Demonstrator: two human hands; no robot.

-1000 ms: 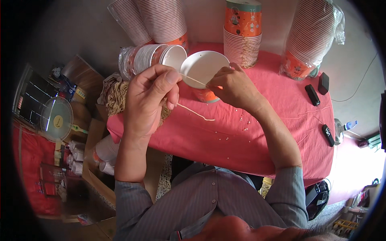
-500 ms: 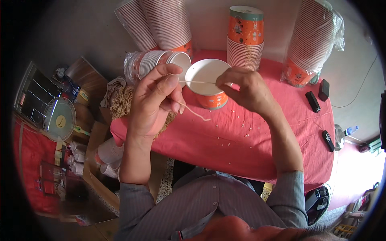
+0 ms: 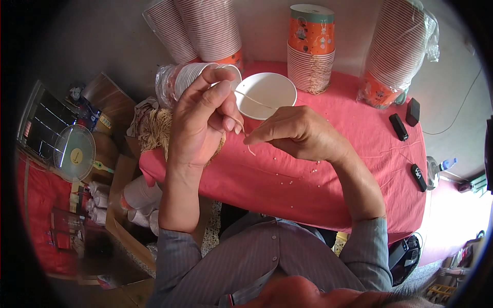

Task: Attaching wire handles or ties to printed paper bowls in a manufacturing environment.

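Raised above the table, my left hand [image 3: 203,115] is closed with thumb and forefinger pinching a thin pale string [image 3: 255,100]. One straight length of it points out over a white-lined orange paper bowl [image 3: 267,87]; whether its far tip is something stiffer, I cannot tell. Another length hangs from my left fingers. Near its lower end, my right hand [image 3: 303,132] pinches that hanging part, and a short tail sticks out below. Behind my left wrist lies a bundle of tan string [image 3: 155,134]. Small pale beads [image 3: 291,182] are scattered on the red cloth.
A red cloth covers the table [image 3: 359,169]. Stacked paper bowls stand at the back, including an orange-topped stack [image 3: 311,51] and a plastic-wrapped one [image 3: 395,56]. Dark small devices [image 3: 398,127] lie on the right. An open cardboard box [image 3: 120,205] and a fan [image 3: 75,154] are at the left.
My right hand has left the straight length over the bowl and come down and left to the hanging string. My left hand still grips the string.
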